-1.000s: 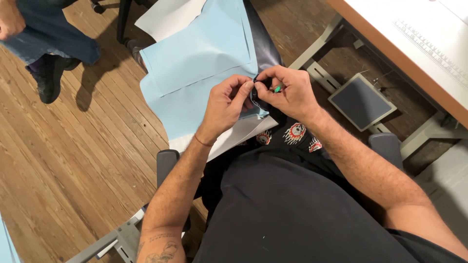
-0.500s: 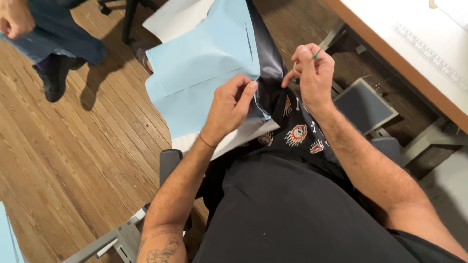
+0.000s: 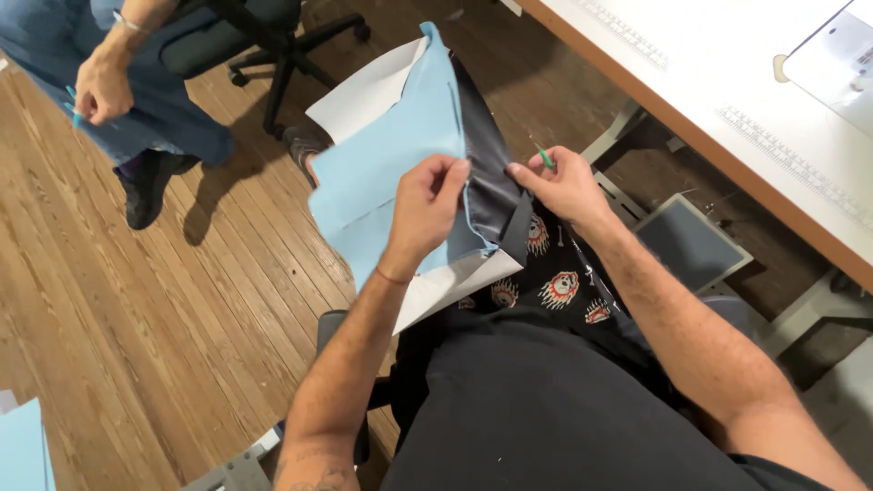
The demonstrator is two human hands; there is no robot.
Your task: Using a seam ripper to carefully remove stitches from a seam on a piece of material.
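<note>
Fingers of the right hand [image 3: 566, 186], raised clear half a second ago, now pinch the dark fabric [image 3: 489, 186] with a green-headed pin [image 3: 545, 159]. Left hand [image 3: 426, 211] still grips the light-blue fabric [image 3: 386, 159] edge over the lap.

Light-blue fabric [image 3: 386, 155] across the lap, above plank floor [image 3: 136, 336].

one head-worn view, looking steeply down, close over the lap.
</note>
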